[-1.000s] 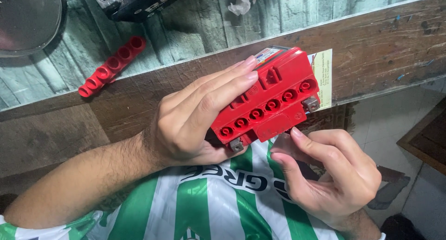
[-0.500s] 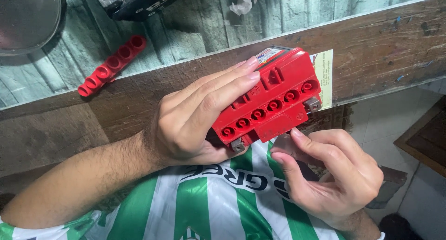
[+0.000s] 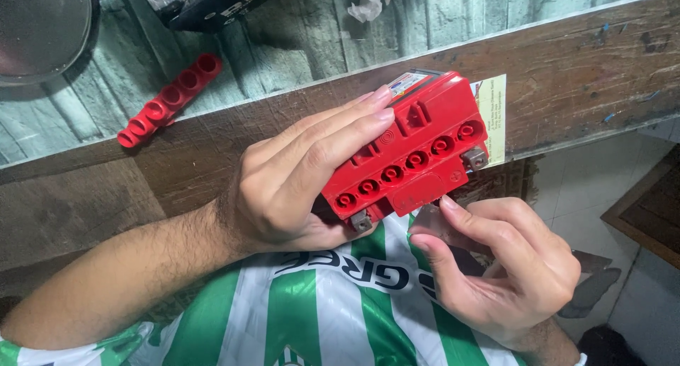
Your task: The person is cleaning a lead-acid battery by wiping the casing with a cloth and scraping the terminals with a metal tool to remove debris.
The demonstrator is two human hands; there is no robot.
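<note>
My left hand [image 3: 297,178] grips a red box-shaped battery [image 3: 411,150] from its left side, fingers laid over the top. The battery is tilted, showing a row of several round holes and two metal terminals at its corners. My right hand [image 3: 503,267] is just below it, with the thumb tip touching the battery's lower edge and the fingers curled. I hold the battery over my green-and-white striped shirt [image 3: 333,316], close to the edge of a wooden bench [image 3: 581,68].
A red strip of joined round caps [image 3: 170,98] lies on the grey planks at the upper left. A round metal dish [image 3: 39,26] sits in the top left corner, a black part [image 3: 205,1] at the top. Tiled floor [image 3: 602,189] shows at right.
</note>
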